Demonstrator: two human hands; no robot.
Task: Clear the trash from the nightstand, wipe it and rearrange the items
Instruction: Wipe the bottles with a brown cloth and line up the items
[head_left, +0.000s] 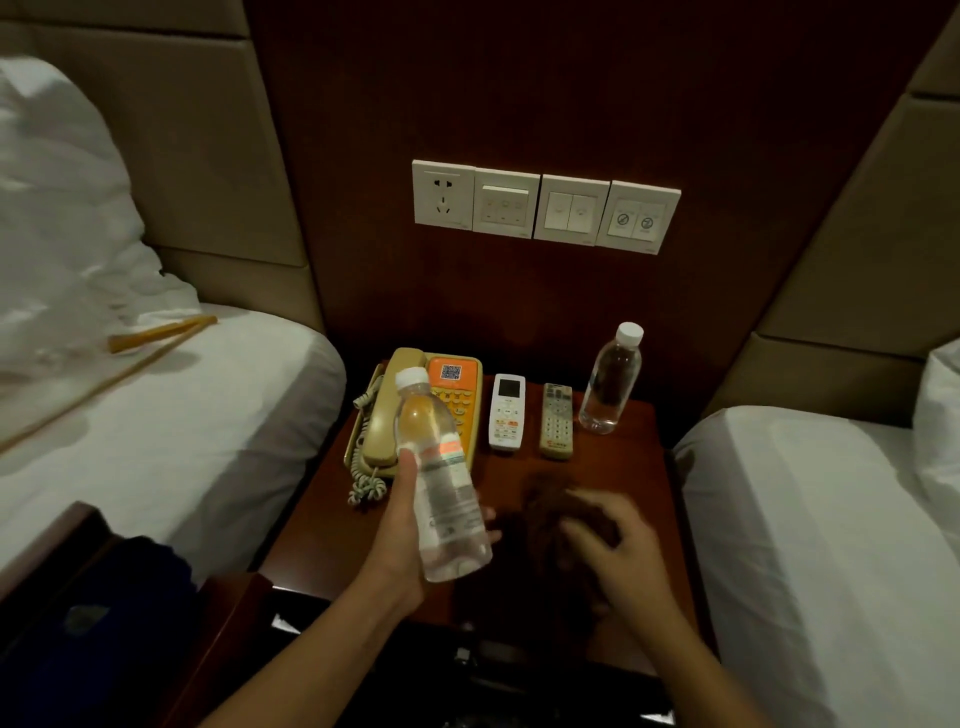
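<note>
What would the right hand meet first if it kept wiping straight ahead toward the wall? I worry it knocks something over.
Probably the grey remote, lying flat just beyond the right hand and its dark cloth. The standing water bottle sits further right and back, though depth is unclear.

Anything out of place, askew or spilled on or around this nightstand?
No spill shows. A pair of chopsticks lies on the left bed, odd there. The phone's coiled cord hangs over the nightstand edge. Remotes and standing bottle look tidy.
</note>
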